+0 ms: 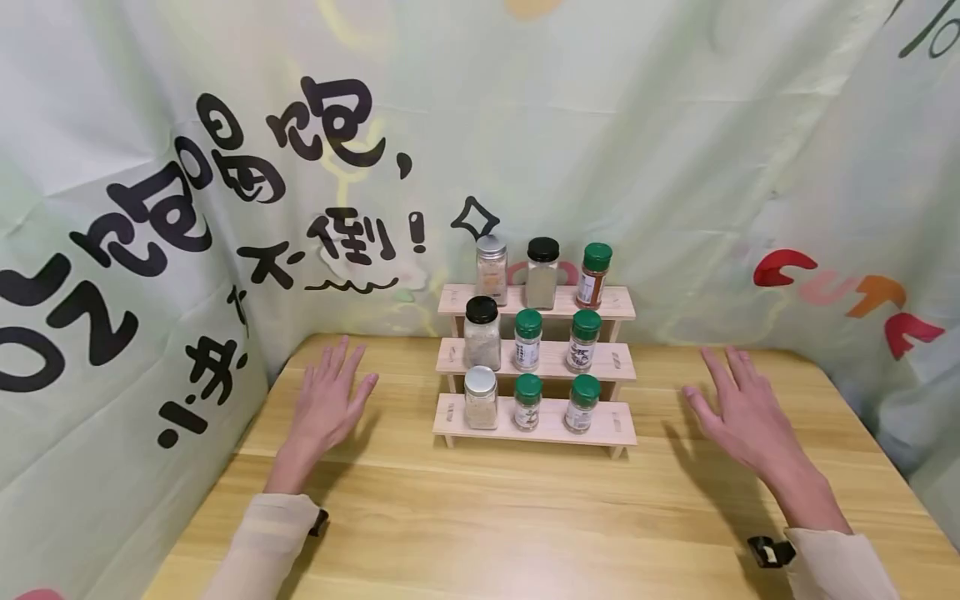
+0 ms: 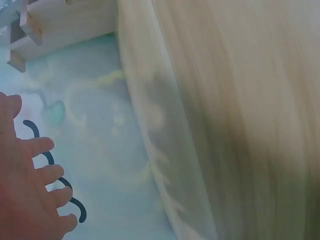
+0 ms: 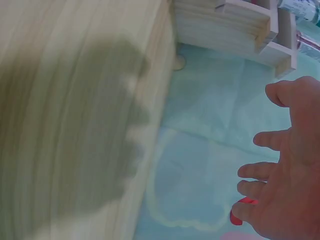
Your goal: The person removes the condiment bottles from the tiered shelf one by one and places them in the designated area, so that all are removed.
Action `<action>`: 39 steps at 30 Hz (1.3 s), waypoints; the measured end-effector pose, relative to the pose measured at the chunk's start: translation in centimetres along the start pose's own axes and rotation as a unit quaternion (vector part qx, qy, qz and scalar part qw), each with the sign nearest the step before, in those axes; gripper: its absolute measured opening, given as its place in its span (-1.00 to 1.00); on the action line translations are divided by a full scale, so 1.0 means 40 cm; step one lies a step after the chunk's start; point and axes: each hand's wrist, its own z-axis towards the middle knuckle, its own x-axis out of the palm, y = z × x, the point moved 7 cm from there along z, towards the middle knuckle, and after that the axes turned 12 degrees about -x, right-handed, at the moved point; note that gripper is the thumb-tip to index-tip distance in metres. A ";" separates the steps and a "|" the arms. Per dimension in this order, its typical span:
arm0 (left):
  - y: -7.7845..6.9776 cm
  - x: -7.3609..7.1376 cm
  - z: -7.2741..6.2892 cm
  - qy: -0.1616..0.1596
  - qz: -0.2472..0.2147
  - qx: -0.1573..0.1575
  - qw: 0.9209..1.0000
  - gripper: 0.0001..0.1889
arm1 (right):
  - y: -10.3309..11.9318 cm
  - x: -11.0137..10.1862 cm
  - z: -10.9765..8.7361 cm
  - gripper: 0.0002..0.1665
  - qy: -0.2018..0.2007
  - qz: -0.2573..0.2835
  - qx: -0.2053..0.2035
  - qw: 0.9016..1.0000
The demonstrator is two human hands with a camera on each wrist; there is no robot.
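Note:
A three-tier wooden rack (image 1: 600,417) stands at the back middle of the table with three spice jars on each tier. Its top tier bears a silver-capped jar (image 1: 491,271), a black-capped jar (image 1: 542,275) and a green-capped jar with red spice (image 1: 594,277). On the middle tier are a larger black-capped jar (image 1: 482,335) and two green-capped ones; the bottom tier has a silver-capped jar (image 1: 481,400) and two more green-capped ones. My left hand (image 1: 326,404), fingers spread, is left of the rack, holding nothing. To the rack's right, my right hand (image 1: 746,417) is likewise spread and holds nothing.
The light wood table (image 1: 480,517) carries the rack near its back edge. Behind it and along both sides hangs a pale printed curtain (image 1: 600,125) with black lettering. Both wrists wear dark straps, and shadows of the hands fall on the tabletop.

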 end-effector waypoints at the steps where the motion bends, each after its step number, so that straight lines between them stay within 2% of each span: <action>1: -0.008 0.004 -0.003 0.001 -0.004 0.000 1.000 -0.25 | 0.002 -0.001 -0.003 -0.14 -0.003 0.005 0.001 1.000; 6: -0.044 0.012 -0.016 -0.006 -0.035 0.005 0.999 -0.28 | 0.017 -0.009 -0.007 -0.14 -0.017 0.042 0.011 0.999; 12: -0.082 0.024 -0.032 0.000 -0.085 0.005 0.996 -0.32 | 0.041 -0.020 -0.004 -0.14 -0.034 0.075 0.029 0.996; 20: -0.140 0.039 -0.041 0.007 -0.152 0.008 0.988 -0.35 | 0.087 -0.038 0.021 -0.20 -0.085 0.117 0.004 0.989; 25: -0.173 0.054 -0.051 0.022 -0.170 0.015 0.985 -0.36 | 0.112 -0.033 0.027 -0.28 -0.111 0.156 -0.019 0.981; 29: -0.189 0.056 -0.059 0.029 -0.172 0.017 0.985 -0.34 | 0.126 -0.026 0.026 -0.33 -0.128 0.176 -0.017 0.976; 34: -0.196 0.068 -0.069 0.033 -0.172 0.024 0.984 -0.34 | 0.144 -0.023 0.030 -0.43 -0.157 0.205 -0.014 0.966; 39: -0.195 0.094 -0.089 0.061 -0.186 0.030 0.980 -0.34 | 0.164 -0.008 0.032 -0.54 -0.181 0.245 -0.020 0.952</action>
